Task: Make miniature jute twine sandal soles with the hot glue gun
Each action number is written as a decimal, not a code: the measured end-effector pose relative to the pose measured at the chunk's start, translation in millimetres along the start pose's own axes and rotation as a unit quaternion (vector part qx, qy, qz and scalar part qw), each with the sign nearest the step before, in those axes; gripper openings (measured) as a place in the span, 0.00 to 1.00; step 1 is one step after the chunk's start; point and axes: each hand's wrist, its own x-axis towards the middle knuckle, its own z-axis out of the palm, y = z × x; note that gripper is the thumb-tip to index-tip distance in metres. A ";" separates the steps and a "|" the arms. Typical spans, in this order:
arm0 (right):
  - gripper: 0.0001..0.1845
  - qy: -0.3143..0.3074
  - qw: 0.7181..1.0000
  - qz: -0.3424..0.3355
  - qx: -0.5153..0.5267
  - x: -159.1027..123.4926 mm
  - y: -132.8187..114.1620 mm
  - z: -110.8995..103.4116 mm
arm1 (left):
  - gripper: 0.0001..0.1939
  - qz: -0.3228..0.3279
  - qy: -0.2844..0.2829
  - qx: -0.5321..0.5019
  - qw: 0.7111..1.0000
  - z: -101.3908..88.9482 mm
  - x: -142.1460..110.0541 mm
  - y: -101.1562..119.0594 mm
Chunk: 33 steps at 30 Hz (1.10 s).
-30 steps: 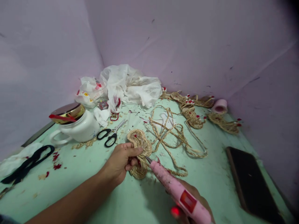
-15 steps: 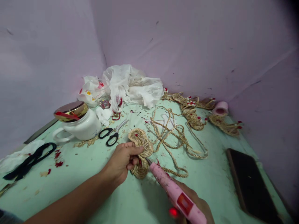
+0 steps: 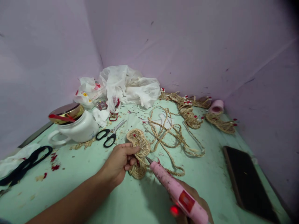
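One braided piece [image 3: 139, 140], one glue gun [image 3: 167, 180]

Left hand [image 3: 119, 158], wrist angled inward, pinches the braided piece between thumb and fingers; right hand [image 3: 197, 195] wraps the glue gun, fingers mostly hidden, nozzle [image 3: 149, 160] near the left fingertips (red label [image 3: 186, 200] too blurred to read); one pair of scissors [image 3: 110, 135] lies beyond the left fingers.

I can read no text, neither on my near glue gun [image 3: 167, 179] nor the far left bag [image 3: 90, 88].

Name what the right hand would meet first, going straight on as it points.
The right hand, led by its pink glue gun, would probably meet the braided piece in the left hand; depth is unclear.
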 end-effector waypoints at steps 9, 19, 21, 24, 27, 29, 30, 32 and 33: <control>0.24 -0.017 0.998 -0.015 0.058 -2.2 13.4 1.3 | 0.09 -0.022 0.002 0.006 1.000 -1.7 2.1 0.8; 0.22 0.058 0.997 0.017 0.051 -9.4 6.3 5.6 | 0.07 -0.047 0.005 0.018 0.999 -3.7 2.9 2.9; 0.23 0.066 0.995 0.052 0.050 -14.2 8.8 6.5 | 0.07 -0.049 -0.002 0.022 0.999 -4.4 3.4 2.7; 0.23 0.070 0.993 0.075 0.056 -16.8 11.7 6.1 | 0.08 -0.050 -0.012 0.027 0.998 -5.4 3.5 2.0; 0.23 0.079 0.993 0.075 0.052 -13.1 10.1 3.1 | 0.08 -0.050 -0.022 0.038 0.998 -6.1 3.4 1.5; 0.22 0.082 0.992 0.076 0.049 -8.4 6.2 0.4 | 0.09 -0.054 -0.029 0.044 0.997 -6.3 3.5 1.4; 0.22 0.080 0.993 0.075 0.051 -5.7 3.7 -0.9 | 0.09 -0.055 -0.031 0.045 0.997 -6.4 3.7 1.4; 0.23 0.071 0.993 0.068 0.060 -0.5 -1.2 -2.9 | 0.08 -0.056 -0.031 0.047 0.997 -6.6 4.3 1.1; 0.24 0.066 0.994 0.064 0.066 1.6 -3.3 -3.4 | 0.08 -0.056 -0.031 0.047 0.997 -6.7 4.5 1.0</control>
